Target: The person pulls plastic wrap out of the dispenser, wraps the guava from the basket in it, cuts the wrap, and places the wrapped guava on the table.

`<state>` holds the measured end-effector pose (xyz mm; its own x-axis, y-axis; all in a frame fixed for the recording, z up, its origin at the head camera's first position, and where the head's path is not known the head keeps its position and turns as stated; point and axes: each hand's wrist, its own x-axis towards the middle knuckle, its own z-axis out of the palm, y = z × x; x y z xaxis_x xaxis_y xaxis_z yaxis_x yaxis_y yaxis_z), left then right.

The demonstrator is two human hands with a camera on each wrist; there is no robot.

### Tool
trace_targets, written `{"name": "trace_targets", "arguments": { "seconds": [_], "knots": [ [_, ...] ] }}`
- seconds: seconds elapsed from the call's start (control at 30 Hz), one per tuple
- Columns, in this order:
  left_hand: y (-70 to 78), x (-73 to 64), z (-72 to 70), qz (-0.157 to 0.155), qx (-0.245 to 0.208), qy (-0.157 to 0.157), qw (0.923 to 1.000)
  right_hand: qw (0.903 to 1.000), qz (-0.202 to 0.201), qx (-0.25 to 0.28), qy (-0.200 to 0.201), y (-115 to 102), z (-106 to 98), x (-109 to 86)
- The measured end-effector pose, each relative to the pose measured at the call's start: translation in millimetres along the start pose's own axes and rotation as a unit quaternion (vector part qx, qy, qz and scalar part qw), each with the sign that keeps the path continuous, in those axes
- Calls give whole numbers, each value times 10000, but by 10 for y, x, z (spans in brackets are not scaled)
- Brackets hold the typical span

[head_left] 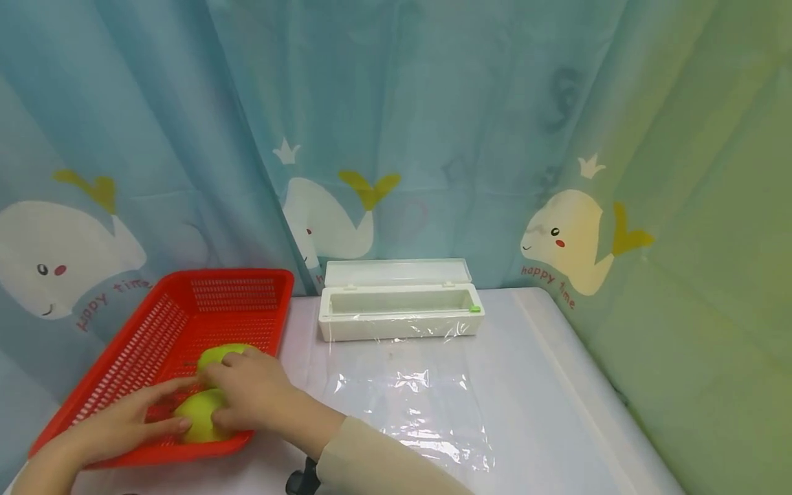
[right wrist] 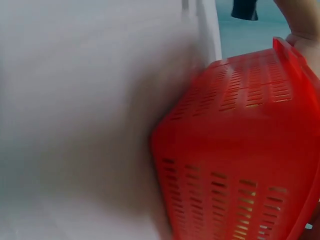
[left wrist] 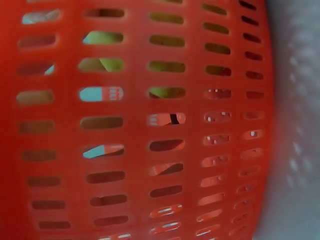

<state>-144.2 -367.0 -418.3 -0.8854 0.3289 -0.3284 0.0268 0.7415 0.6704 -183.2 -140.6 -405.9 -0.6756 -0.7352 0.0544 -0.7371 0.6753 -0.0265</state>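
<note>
Two green apples lie in a red plastic basket (head_left: 281, 295). My right hand (head_left: 256, 392) reaches over the basket's near right side. It holds the nearer apple (head_left: 201, 416) with the thumb on its right side and bent fingers at its top, against the farther apple (head_left: 213, 355). From the left, my left hand (head_left: 124, 421) reaches in over the basket with fingers extended; its thumb tip touches the nearer apple. Through the slots in the left wrist view, parts of a green apple (left wrist: 107, 38) show. The right wrist view shows the basket's outer wall (right wrist: 225, 135).
A white cling film dispenser box (head_left: 402, 326) stands at the back with its lid raised. Clear plastic film (head_left: 414, 405) stretches from it over the white table (head_left: 557, 412). A whale-print curtain (head_left: 433, 137) hangs behind. Something black (head_left: 302, 479) shows beside my right sleeve.
</note>
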Motion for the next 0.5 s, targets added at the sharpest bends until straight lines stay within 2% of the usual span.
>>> {"name": "trace_targets", "arguments": {
  "seconds": [0.1,0.17,0.37,0.5],
  "knots": [
    [-33,2,-25,-163,-273,-416,9986,9997,142,-123,-134,-58,-1,30],
    [-49,2,-50,-172,-357,-570,9976,9991,244,-252,-235,-96,0,50],
    [-34,51,-122,-218,-342,-768,9962,9963,609,-418,-429,-177,4,96],
    [-59,69,-134,-18,-364,-868,9956,9957,659,-411,-503,-193,34,98]
  ]
}}
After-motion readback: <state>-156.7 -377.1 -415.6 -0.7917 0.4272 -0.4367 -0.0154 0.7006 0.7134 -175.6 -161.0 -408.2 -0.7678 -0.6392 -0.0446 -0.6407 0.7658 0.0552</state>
